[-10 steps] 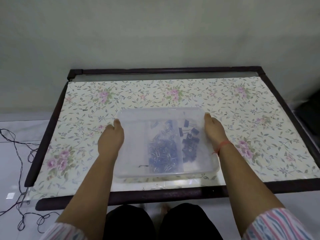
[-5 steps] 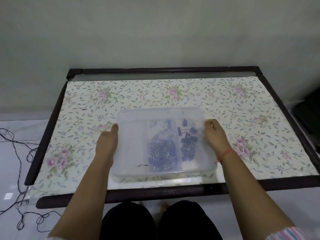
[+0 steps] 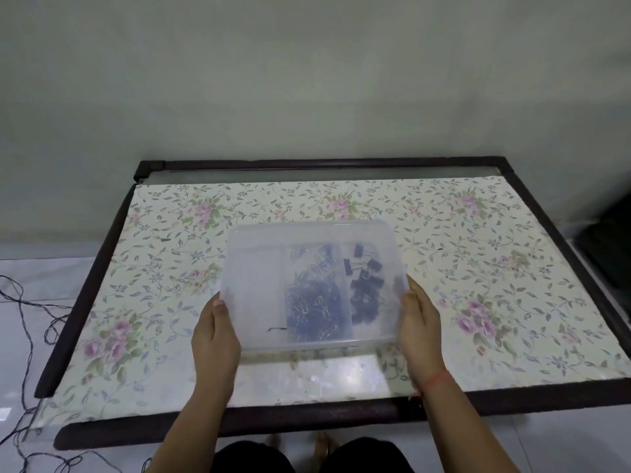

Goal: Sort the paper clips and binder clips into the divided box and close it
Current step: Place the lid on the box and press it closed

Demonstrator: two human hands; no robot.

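A translucent plastic divided box (image 3: 254, 285) with its lid on is held at the middle of the table, its near edge lifted and tilted towards me. Through the lid I see a heap of blue paper clips (image 3: 316, 307) in the middle compartment and black binder clips (image 3: 365, 288) in the right one. The left compartment looks empty apart from one small dark clip (image 3: 277, 329). My left hand (image 3: 215, 332) grips the box's near left side. My right hand (image 3: 421, 324), with a red thread at the wrist, grips the near right side.
The table (image 3: 495, 268) has a floral cover and a dark raised frame, with a pale wall close behind it. Black cables (image 3: 24, 336) lie on the floor at the left. A dark object (image 3: 611, 247) stands beyond the table's right edge.
Both hands have slid back along the box's sides towards its near corners, and the box now looks raised and tilted off the table.
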